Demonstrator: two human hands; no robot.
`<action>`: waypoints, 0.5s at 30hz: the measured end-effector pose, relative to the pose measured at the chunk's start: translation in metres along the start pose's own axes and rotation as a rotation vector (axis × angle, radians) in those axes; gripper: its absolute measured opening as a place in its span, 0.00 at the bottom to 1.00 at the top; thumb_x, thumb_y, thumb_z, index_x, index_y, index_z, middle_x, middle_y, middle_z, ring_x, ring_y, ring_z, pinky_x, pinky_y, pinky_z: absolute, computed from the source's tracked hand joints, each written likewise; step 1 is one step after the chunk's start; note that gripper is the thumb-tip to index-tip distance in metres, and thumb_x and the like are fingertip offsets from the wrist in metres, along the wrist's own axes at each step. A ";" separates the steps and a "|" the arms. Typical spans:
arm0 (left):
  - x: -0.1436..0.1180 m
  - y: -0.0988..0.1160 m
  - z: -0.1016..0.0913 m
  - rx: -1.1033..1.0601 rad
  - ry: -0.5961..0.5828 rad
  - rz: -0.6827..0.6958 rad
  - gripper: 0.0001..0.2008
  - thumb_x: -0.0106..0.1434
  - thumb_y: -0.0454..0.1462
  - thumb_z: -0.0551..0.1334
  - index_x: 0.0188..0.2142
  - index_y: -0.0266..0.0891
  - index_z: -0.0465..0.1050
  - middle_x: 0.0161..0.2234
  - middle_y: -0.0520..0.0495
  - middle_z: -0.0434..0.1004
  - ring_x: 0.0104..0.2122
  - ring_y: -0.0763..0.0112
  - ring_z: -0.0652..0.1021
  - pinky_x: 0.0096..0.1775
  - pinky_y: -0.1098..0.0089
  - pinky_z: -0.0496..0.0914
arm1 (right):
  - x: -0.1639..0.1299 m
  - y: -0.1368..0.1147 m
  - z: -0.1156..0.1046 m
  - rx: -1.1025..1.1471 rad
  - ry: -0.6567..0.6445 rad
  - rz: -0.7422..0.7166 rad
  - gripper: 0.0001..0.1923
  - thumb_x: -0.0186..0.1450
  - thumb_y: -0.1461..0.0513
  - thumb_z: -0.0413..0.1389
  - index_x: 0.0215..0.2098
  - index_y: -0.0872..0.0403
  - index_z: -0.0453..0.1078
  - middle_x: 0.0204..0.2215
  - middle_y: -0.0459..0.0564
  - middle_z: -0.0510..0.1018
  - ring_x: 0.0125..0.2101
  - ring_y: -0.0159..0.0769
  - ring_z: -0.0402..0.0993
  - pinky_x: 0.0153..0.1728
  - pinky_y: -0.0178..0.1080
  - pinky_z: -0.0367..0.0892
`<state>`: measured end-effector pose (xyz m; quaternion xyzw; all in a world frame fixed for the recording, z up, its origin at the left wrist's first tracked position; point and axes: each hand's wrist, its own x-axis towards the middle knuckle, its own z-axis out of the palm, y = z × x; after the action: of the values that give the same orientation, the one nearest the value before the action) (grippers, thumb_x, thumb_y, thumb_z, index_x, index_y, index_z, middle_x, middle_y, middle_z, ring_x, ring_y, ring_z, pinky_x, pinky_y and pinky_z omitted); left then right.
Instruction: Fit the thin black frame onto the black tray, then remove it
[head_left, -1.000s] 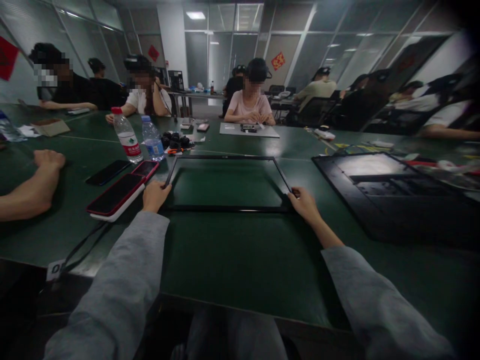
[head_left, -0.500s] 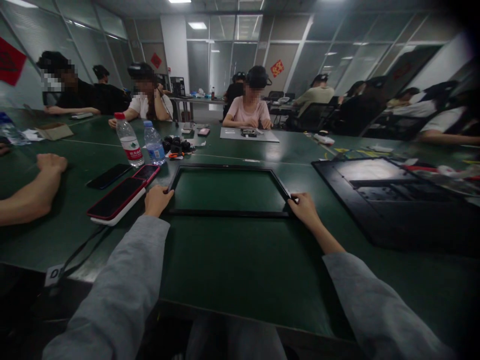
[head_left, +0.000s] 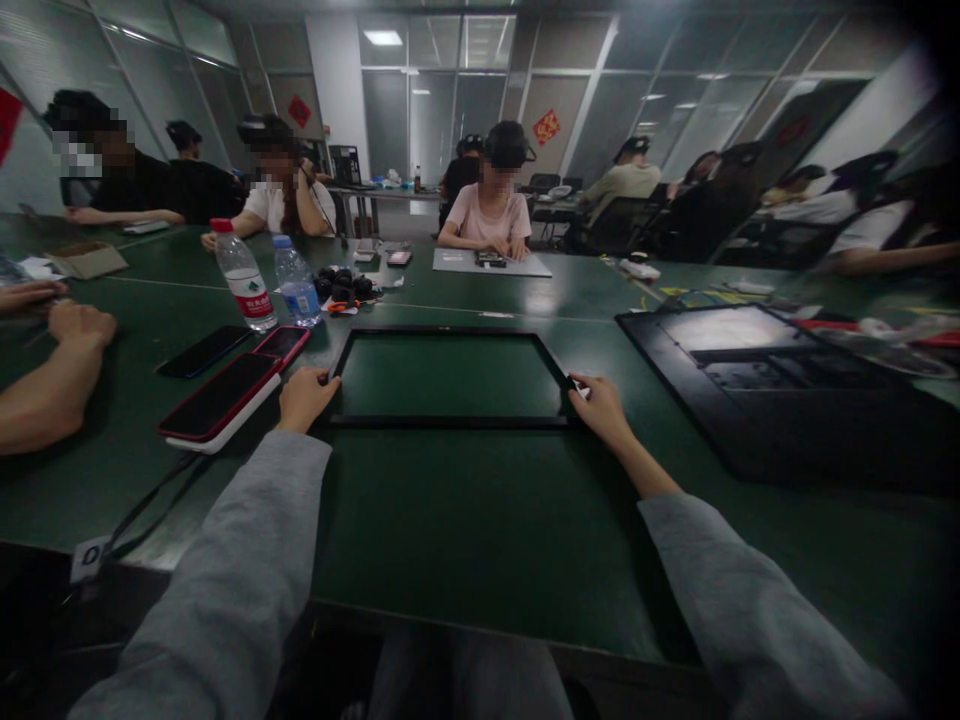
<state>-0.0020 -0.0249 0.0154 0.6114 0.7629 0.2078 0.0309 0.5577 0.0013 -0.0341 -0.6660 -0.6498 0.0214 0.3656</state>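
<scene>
A thin black rectangular frame (head_left: 450, 423), like a screen bezel, lies in front of me on or just above the green table (head_left: 480, 520). Only the tabletop shows through its opening. My left hand (head_left: 304, 397) is closed on the frame's left side, thumb on top. Gripping the right side is my right hand (head_left: 600, 405), its fingers curled round the edge. A small pale glint shows by the right fingers; what it is I cannot tell. To the right lies a large black panel (head_left: 787, 400), apart from my hand.
Phones in red cases (head_left: 225, 398) lie left of my left hand, beside a black phone (head_left: 204, 351). Two bottles (head_left: 251, 290) stand behind them, near black-and-orange items (head_left: 349, 287). A neighbour's arm (head_left: 56, 390) rests at far left. Across the table, a person works over a grey board (head_left: 450, 261).
The view has shifted slightly, so most things sit a little further left. Both hands keep their hold on the frame. A neighbour's second hand now shows at the far left.
</scene>
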 end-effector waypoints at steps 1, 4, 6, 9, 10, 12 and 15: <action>0.000 0.000 0.000 0.000 -0.002 0.000 0.19 0.70 0.47 0.61 0.49 0.42 0.86 0.49 0.39 0.85 0.52 0.49 0.82 0.50 0.60 0.75 | 0.000 0.001 0.000 0.007 -0.003 -0.013 0.24 0.60 0.62 0.55 0.52 0.59 0.81 0.35 0.57 0.78 0.38 0.47 0.75 0.53 0.53 0.72; -0.001 0.001 -0.001 0.008 -0.004 0.002 0.19 0.70 0.47 0.60 0.50 0.42 0.86 0.52 0.38 0.84 0.53 0.48 0.81 0.51 0.59 0.74 | -0.003 0.003 -0.001 0.021 -0.006 -0.040 0.27 0.61 0.61 0.55 0.55 0.59 0.81 0.36 0.57 0.78 0.37 0.45 0.75 0.51 0.52 0.73; 0.000 0.000 0.000 0.017 -0.008 0.000 0.20 0.71 0.47 0.60 0.51 0.41 0.85 0.54 0.37 0.83 0.54 0.49 0.81 0.52 0.59 0.74 | -0.004 0.004 -0.002 0.029 -0.012 -0.049 0.27 0.61 0.60 0.55 0.56 0.59 0.80 0.37 0.57 0.77 0.37 0.45 0.76 0.50 0.51 0.74; 0.001 -0.001 0.000 0.031 -0.024 -0.013 0.21 0.71 0.48 0.59 0.54 0.42 0.84 0.56 0.37 0.82 0.54 0.49 0.81 0.52 0.60 0.74 | -0.006 0.006 -0.002 0.044 -0.034 -0.054 0.28 0.60 0.60 0.56 0.57 0.58 0.80 0.39 0.58 0.78 0.39 0.46 0.77 0.51 0.51 0.75; 0.001 -0.001 0.000 0.037 -0.032 -0.015 0.21 0.71 0.48 0.59 0.54 0.42 0.84 0.56 0.38 0.82 0.55 0.50 0.81 0.52 0.60 0.74 | -0.006 0.006 -0.002 0.050 -0.045 -0.056 0.29 0.60 0.60 0.55 0.57 0.57 0.80 0.41 0.58 0.79 0.40 0.46 0.77 0.51 0.52 0.75; 0.002 -0.002 0.001 0.041 -0.046 -0.012 0.21 0.71 0.47 0.58 0.54 0.43 0.84 0.55 0.38 0.82 0.55 0.50 0.81 0.52 0.60 0.74 | -0.007 0.004 -0.002 0.056 -0.061 -0.069 0.29 0.60 0.60 0.55 0.57 0.55 0.80 0.44 0.59 0.81 0.45 0.48 0.78 0.53 0.53 0.74; 0.003 -0.002 0.002 0.037 -0.050 -0.011 0.21 0.71 0.47 0.58 0.54 0.43 0.83 0.56 0.37 0.81 0.55 0.50 0.80 0.51 0.60 0.74 | -0.009 0.000 -0.003 0.056 -0.072 -0.098 0.28 0.60 0.61 0.54 0.57 0.52 0.79 0.51 0.58 0.82 0.54 0.50 0.76 0.61 0.57 0.69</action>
<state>-0.0040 -0.0222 0.0139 0.6128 0.7689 0.1782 0.0400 0.5577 -0.0076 -0.0361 -0.6218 -0.6936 0.0453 0.3610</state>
